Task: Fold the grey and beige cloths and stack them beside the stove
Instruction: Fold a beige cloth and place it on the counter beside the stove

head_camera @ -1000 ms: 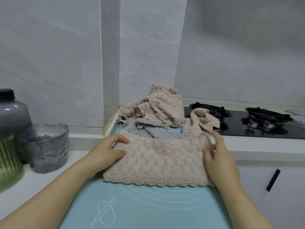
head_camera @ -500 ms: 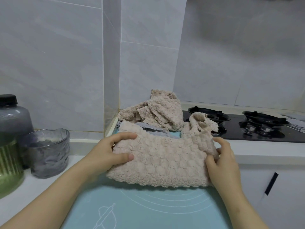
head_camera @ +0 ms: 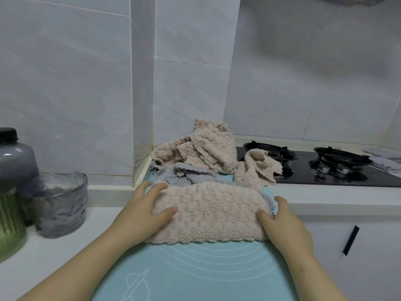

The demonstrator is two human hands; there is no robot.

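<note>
A folded beige cloth (head_camera: 212,211) lies across the light blue mat (head_camera: 195,268). My left hand (head_camera: 143,211) holds its left end, thumb on top and fingers over the far edge. At the right end, my right hand (head_camera: 284,222) grips the cloth with the thumb on top. Behind it lie crumpled grey cloths (head_camera: 180,175) and a heap of beige cloths (head_camera: 206,152) in the corner. Another beige cloth (head_camera: 258,168) is draped by the black gas stove (head_camera: 325,170).
A textured glass cup (head_camera: 58,205) and a dark-lidded jar (head_camera: 13,170) stand on the white counter (head_camera: 43,253) at the left. Tiled walls close the back and form a corner pillar. A white cabinet front with a black handle (head_camera: 350,241) is at the right.
The cloth's far edge, lifted half a second ago, has come down toward me; the cloth is now a narrower folded band. Both hands stay on its ends.
</note>
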